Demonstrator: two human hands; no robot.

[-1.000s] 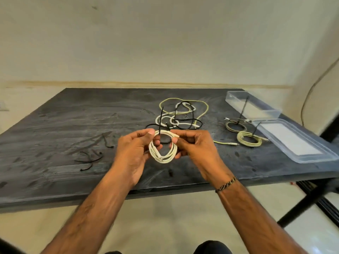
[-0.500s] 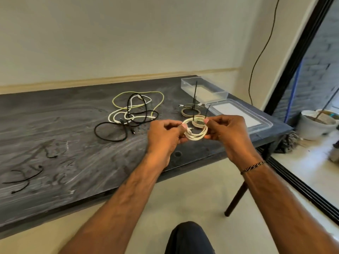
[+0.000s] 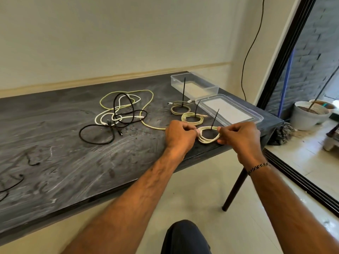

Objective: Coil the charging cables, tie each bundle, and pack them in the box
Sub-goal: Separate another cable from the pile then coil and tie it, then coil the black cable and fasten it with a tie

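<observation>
A big dark table (image 3: 73, 153) fills most of the view. A clear box (image 3: 194, 85) sits at its far right corner, and a flat clear lid (image 3: 229, 110) lies just in front of it. A loose pile of cables (image 3: 119, 114) lies in the middle. Two tied coils (image 3: 185, 112) rest near the lid. The left hand (image 3: 180, 134) and the right hand (image 3: 240, 136) each pinch one side of a pale coiled cable (image 3: 208, 137) by the table's near edge. A thin black tie (image 3: 214, 119) sticks up from it.
</observation>
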